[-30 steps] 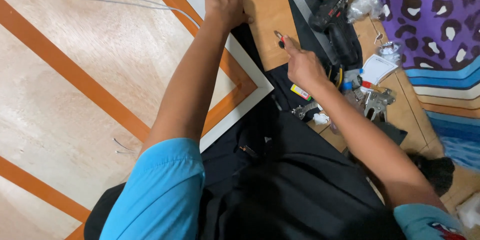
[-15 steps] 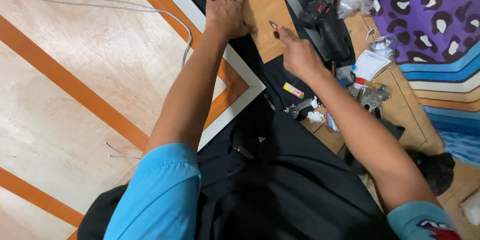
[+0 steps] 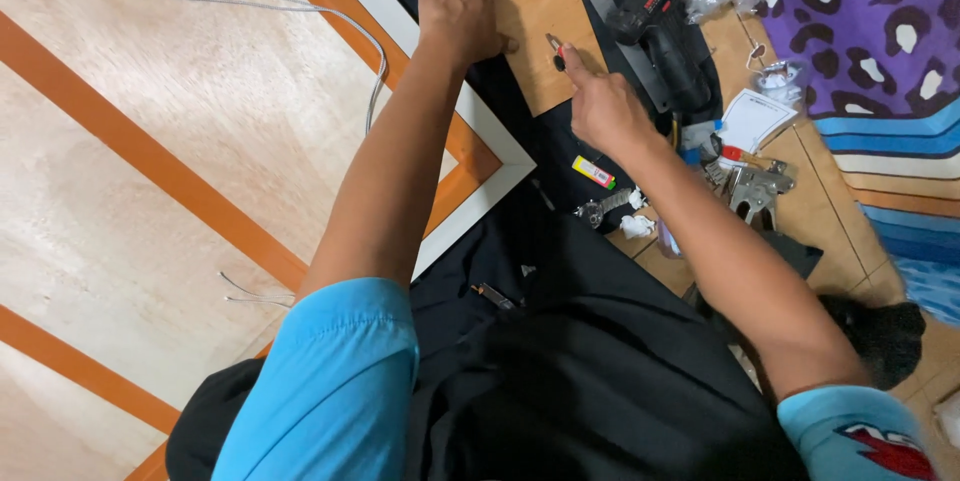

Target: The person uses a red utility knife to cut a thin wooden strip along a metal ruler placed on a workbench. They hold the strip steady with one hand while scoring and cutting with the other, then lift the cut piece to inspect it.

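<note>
Head view, looking down. Left hand (image 3: 462, 3) flat, fingers spread, grip open, pressing the thin brown cardboard sheet (image 3: 535, 31) at 12 o'clock. Right hand (image 3: 600, 106) closed on a small red-and-black-handled hand tool (image 3: 554, 53), tip on the sheet just beside the left hand, at its 3 o'clock. Vs. 1 s ago: right hand has moved nearer the left, so the tool looks set in working position. Black cordless drill (image 3: 660, 26) at 1 o'clock; yellow lighter (image 3: 594, 173) and metal locking pliers (image 3: 752, 186) at 3 o'clock, on the floor.
</note>
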